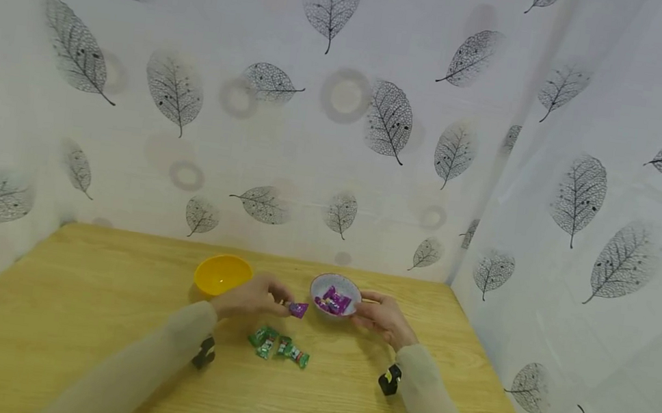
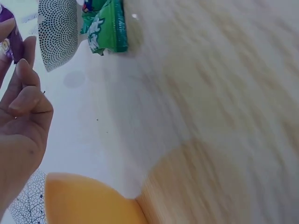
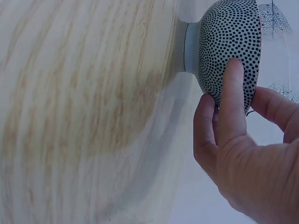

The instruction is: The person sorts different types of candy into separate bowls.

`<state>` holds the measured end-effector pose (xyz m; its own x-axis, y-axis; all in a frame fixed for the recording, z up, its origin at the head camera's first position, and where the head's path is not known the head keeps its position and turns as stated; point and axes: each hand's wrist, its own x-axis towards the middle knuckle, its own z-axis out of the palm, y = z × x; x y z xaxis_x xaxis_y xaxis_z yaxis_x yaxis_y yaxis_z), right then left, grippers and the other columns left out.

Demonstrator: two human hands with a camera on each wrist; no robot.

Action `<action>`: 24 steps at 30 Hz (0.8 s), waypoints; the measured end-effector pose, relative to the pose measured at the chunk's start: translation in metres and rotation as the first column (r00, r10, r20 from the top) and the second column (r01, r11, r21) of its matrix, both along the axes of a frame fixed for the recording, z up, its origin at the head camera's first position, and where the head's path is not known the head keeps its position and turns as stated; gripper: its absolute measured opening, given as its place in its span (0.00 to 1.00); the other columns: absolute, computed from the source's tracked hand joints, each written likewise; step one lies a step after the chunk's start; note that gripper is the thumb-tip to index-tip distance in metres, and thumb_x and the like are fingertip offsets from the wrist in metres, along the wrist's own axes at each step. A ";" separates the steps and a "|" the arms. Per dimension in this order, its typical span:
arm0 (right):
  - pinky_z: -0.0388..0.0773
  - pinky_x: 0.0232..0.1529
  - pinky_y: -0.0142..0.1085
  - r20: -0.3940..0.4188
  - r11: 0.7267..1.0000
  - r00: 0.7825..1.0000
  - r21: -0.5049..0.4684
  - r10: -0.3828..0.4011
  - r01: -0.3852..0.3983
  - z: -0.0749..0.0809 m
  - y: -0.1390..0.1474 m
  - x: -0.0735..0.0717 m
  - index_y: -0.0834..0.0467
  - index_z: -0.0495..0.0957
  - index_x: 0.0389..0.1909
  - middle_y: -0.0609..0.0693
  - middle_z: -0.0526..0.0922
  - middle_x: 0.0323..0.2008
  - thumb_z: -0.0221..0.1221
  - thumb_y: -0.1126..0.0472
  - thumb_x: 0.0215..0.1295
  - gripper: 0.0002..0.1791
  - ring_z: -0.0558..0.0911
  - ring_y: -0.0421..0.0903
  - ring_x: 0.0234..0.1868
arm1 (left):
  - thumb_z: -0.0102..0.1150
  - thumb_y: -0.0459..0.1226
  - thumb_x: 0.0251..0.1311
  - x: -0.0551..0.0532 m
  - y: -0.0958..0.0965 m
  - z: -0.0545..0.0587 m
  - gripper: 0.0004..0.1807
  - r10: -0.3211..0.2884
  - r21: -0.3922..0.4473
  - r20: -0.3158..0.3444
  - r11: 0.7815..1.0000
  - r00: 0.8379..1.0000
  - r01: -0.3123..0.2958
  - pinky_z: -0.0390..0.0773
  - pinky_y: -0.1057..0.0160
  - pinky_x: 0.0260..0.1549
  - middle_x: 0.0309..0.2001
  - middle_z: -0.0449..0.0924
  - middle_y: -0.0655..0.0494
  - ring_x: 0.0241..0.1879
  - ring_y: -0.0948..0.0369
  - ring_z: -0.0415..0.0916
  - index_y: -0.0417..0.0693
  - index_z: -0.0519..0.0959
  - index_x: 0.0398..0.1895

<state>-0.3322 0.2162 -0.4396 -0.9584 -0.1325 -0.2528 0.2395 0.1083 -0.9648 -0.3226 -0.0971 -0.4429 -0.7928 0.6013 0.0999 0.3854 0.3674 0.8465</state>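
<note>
Between the thumb and fingers of my left hand point(image 1: 258, 296) is a purple wrapped candy point(image 1: 298, 309), pinched above the table just left of the dotted bowl. The left wrist view shows the same candy point(image 2: 14, 41) at its upper left edge. My right hand point(image 1: 382, 317) holds the right side of the white bowl with dark dots point(image 1: 324, 283), fingers spread over its outer wall and up at the rim. The bowl point(image 3: 229, 42) stands upright on its foot. Several purple candies point(image 1: 334, 300) lie inside it.
Several green wrapped candies point(image 1: 267, 342) lie on the wooden table point(image 1: 306, 410) in front of the bowls. Behind my left hand stands a yellow bowl point(image 1: 222, 276). A leaf-patterned white curtain point(image 1: 289, 146) borders the table at the back and right.
</note>
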 end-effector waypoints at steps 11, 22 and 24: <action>0.85 0.41 0.35 -0.005 1.000 1.000 0.005 0.001 -0.001 -0.002 -0.003 0.000 0.69 0.68 0.65 0.71 0.79 0.54 0.57 0.71 0.66 0.26 0.86 0.44 0.33 | 0.67 0.36 0.57 -0.011 0.016 -0.002 0.05 0.005 0.081 0.006 0.997 1.000 -0.005 0.75 0.68 0.31 0.36 0.87 0.42 0.28 0.64 0.72 0.45 0.85 0.34; 0.84 0.45 0.37 -0.010 1.000 0.999 0.001 0.031 -0.031 0.001 0.000 0.001 0.69 0.66 0.67 0.72 0.78 0.54 0.55 0.71 0.67 0.27 0.86 0.42 0.33 | 0.67 0.33 0.55 -0.020 0.033 -0.002 0.07 0.088 0.110 -0.113 0.991 0.990 -0.075 0.81 0.66 0.40 0.35 0.87 0.53 0.34 0.61 0.79 0.45 0.87 0.37; 0.84 0.44 0.35 -0.003 0.999 1.000 -0.007 0.031 -0.031 0.001 0.000 0.001 0.68 0.66 0.67 0.71 0.78 0.55 0.55 0.70 0.67 0.27 0.86 0.42 0.33 | 0.67 0.33 0.55 -0.021 0.037 -0.003 0.07 0.112 0.108 -0.138 0.989 0.984 -0.098 0.81 0.66 0.39 0.36 0.87 0.52 0.33 0.62 0.79 0.44 0.87 0.37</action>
<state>-0.3315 0.2165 -0.4382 -0.9544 -0.1643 -0.2493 0.2336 0.1091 -0.9662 -0.3432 -0.0602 -0.4464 -0.8240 0.4969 0.2722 0.4688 0.3284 0.8200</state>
